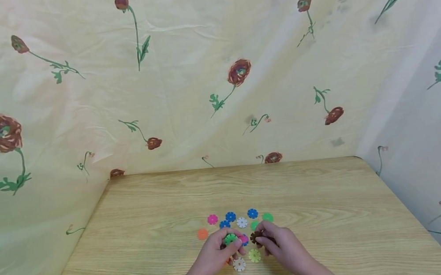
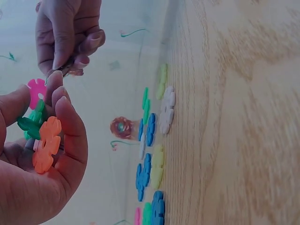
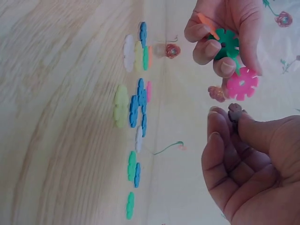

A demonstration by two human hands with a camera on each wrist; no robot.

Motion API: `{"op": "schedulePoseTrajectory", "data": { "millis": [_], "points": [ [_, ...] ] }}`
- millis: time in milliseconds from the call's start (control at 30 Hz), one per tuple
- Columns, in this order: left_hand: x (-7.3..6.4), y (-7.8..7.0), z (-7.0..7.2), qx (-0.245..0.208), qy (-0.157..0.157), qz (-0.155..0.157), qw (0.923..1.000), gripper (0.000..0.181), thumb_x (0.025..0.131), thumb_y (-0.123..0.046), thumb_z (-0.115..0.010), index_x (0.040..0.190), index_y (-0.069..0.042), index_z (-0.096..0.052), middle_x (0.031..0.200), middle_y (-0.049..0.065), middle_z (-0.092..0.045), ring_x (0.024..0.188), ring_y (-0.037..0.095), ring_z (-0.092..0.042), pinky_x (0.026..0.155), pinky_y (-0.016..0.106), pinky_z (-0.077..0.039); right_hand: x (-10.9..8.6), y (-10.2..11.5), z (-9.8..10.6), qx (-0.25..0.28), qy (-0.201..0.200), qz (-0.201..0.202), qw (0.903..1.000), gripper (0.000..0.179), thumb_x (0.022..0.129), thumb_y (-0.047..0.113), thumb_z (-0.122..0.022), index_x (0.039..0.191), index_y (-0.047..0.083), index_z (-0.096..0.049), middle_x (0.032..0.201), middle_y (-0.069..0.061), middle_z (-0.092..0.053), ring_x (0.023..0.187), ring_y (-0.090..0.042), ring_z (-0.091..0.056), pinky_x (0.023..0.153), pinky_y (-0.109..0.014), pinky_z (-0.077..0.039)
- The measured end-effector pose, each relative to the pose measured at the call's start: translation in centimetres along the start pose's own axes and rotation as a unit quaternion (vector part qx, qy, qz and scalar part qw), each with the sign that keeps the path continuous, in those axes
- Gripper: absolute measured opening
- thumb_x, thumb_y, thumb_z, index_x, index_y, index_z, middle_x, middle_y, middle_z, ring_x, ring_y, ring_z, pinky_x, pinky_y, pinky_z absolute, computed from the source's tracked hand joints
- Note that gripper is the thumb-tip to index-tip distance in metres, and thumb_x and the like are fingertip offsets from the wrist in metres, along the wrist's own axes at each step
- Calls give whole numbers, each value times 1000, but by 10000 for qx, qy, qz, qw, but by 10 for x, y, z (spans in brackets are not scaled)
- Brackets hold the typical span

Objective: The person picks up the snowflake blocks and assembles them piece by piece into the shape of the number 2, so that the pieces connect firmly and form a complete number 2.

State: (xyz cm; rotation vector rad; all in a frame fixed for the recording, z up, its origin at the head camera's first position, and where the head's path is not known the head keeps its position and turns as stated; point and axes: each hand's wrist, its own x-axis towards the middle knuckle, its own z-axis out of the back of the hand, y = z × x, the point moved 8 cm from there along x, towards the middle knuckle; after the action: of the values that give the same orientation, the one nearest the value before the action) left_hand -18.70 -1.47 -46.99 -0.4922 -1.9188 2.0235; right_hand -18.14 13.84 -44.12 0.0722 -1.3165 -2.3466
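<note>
My left hand [image 1: 214, 252] grips a small cluster of notched plastic flower discs above the table. In it, a pink disc [image 3: 242, 85] sits at the end towards the other hand, beside a green disc [image 3: 228, 41]; an orange disc [image 2: 46, 147] lies nearer the palm. Between thumb and fingers, my right hand [image 1: 284, 241] pinches a brown flower disc [image 1: 255, 237]. In the right wrist view this brown disc stands edge-on, close below the pink one with a slim gap. Fingers partly cover the cluster.
Loose discs lie flat on the wooden table [image 1: 152, 215] around and beyond the hands. Among them are a white disc [image 1: 239, 265], a yellow disc [image 1: 254, 255], a blue disc [image 1: 252, 213] and an orange disc [image 1: 202, 234]. Flowered cloth [image 1: 184, 92] hangs behind the table.
</note>
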Motion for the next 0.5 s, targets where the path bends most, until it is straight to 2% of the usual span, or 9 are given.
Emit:
{"op": "schedulePoseTrajectory", "data": {
  "millis": [233,500],
  "points": [
    [-1,-2,-2,60,50,-103,9999,18,99,-18,-59,112,-8,-63,88,14,-69,69,14,-59,55,20,-47,-2,6,1,-36,-66,87,9999,9,99,6,-56,100,12,-63,85,1,-68,65,-14,-63,57,-31,-55],
    [1,1,-8,100,245,-229,9994,14,99,-14,-57,110,-7,-63,89,19,-69,67,15,-59,56,22,-49,-3,9,-3,-99,16,170,9998,12,99,7,-56,101,13,-66,81,-3,-66,65,-14,-62,58,-30,-54]
  ]
}}
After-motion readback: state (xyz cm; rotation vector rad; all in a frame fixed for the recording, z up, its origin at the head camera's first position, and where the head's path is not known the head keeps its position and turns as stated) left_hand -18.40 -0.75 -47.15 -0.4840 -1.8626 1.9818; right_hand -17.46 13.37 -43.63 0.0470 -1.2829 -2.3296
